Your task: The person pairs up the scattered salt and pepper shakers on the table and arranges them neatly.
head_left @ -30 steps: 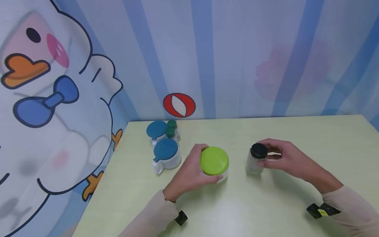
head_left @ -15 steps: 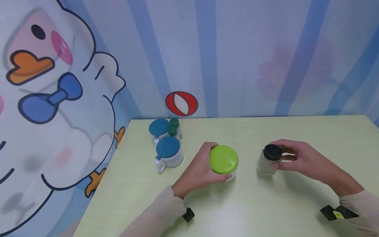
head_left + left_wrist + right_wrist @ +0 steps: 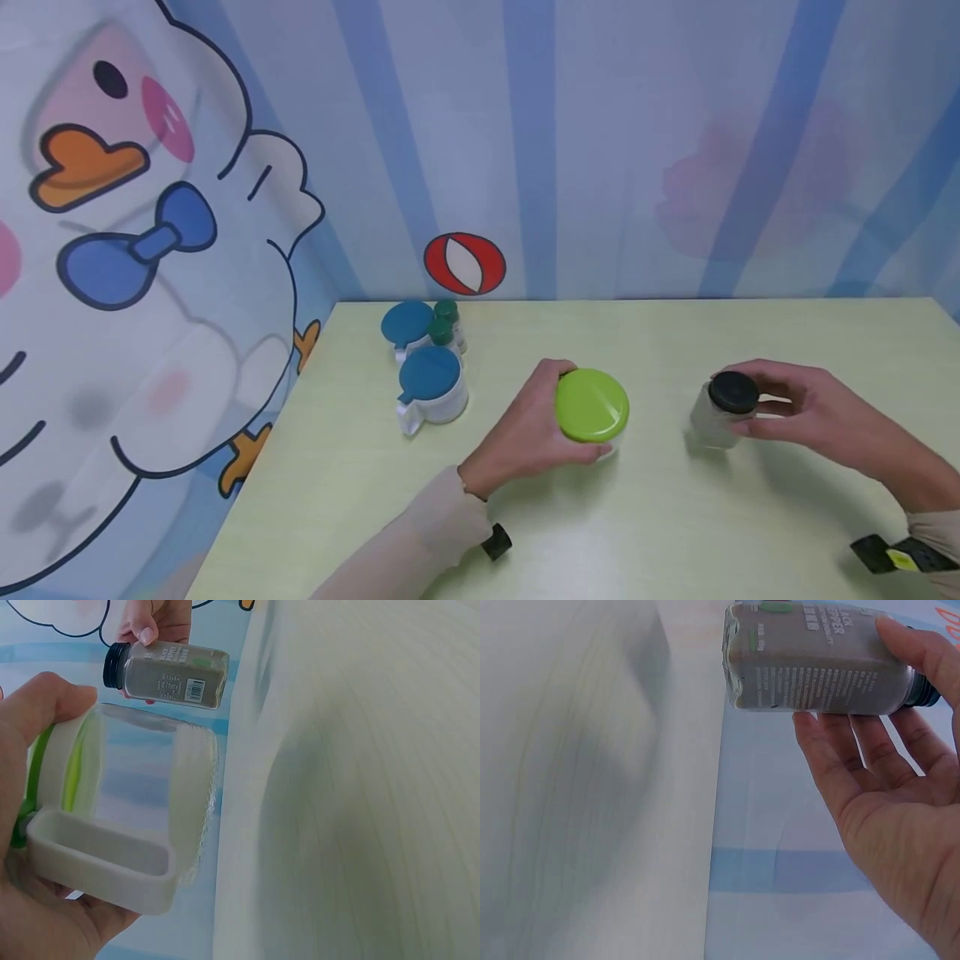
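- Left grip curls round the green-lidded jar; right grip pinches the pepper bottle.
- Both seem aloft, neither yet set down.
- Blue-lidded jars stand untouched.

Our sleeved left forearm slants up from the bottom edge to a bare left wrist, and our left hand holds a wide curved grip, its thumb on the near side and fingers on the far side. Well apart from it, our right hand points leftward in a narrower grip, fingers bent above the thumb, its right wrist entering from the right edge.
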Demonstrator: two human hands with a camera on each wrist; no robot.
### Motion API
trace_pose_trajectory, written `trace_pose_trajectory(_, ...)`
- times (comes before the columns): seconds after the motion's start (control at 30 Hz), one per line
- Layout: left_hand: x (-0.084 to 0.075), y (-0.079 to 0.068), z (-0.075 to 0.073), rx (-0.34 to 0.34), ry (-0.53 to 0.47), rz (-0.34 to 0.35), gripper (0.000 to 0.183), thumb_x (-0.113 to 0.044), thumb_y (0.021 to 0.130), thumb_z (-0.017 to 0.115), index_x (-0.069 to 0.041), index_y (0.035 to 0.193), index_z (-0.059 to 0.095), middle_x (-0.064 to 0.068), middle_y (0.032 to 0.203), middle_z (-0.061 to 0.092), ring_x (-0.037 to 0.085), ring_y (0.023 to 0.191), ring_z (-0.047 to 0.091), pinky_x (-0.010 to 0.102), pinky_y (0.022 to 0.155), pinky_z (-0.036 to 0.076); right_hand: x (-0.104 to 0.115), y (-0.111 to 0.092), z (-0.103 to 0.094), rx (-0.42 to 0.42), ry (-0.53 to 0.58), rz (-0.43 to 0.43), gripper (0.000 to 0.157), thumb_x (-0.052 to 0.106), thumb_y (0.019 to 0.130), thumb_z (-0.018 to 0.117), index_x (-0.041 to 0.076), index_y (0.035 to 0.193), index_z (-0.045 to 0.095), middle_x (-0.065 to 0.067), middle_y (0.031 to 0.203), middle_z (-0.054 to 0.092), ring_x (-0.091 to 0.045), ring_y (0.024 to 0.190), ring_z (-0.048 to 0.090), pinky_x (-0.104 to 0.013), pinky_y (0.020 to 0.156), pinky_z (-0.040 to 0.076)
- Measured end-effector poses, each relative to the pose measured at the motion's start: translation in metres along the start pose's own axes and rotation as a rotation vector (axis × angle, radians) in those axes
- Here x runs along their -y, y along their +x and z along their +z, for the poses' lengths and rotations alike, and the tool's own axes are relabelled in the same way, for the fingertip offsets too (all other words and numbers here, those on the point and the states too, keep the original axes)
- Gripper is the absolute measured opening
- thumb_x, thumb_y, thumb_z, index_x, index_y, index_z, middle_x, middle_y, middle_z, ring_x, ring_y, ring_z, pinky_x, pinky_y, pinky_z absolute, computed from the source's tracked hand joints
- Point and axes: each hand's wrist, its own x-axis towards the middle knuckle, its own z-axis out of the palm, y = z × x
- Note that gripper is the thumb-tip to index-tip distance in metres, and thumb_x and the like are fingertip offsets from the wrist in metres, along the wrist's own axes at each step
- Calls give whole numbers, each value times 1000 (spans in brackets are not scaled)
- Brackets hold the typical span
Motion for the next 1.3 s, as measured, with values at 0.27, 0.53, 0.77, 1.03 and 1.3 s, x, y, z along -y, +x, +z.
trace_pose_trajectory(0.27, -4, 5, 10, 17, 14, 37, 86, -36, 72, 91, -20, 139, 41, -9, 126, 49, 6, 107, 52, 24, 86, 53, -14, -13, -11, -7, 11, 26, 53, 8, 91, 76, 5, 140, 56, 10, 130, 61, 5, 114, 61, -23, 83, 59)
trace_pose_trajectory(0.53, -9, 11, 17, 22, 41, 69, 85, -37, 72, 91, -18, 138, 41, -8, 126, 48, 5, 107, 52, 22, 85, 52, -26, -22, -21, -23, 3, 36, 54, 3, 91, 74, 3, 141, 54, 14, 131, 59, 6, 113, 61, -24, 81, 59)
trace_pose_trajectory(0.77, -15, 15, 20, 32, 56, 100, 85, -37, 73, 91, -17, 139, 41, -8, 126, 47, 5, 106, 51, 20, 85, 52, -33, -30, -31, -61, -35, 64, 55, 5, 88, 77, 4, 139, 57, 14, 129, 60, 8, 113, 59, -21, 81, 58)
trace_pose_trajectory(1.03, -18, 18, 23, 28, 67, 126, 85, -36, 71, 92, -15, 138, 43, -7, 126, 48, 5, 107, 50, 18, 86, 51, -37, -34, -40, -66, -51, 36, 55, 4, 88, 77, 3, 139, 56, 12, 131, 61, 9, 116, 56, -20, 82, 57)
trace_pose_trajectory(1.3, -20, 24, 28, 19, 78, 156, 84, -36, 70, 92, -15, 136, 43, -8, 125, 48, 4, 108, 50, 17, 86, 50, -39, -36, -42, -121, -39, 25, 57, -6, 83, 78, 0, 136, 57, 8, 130, 63, 5, 116, 58, -20, 81, 58)
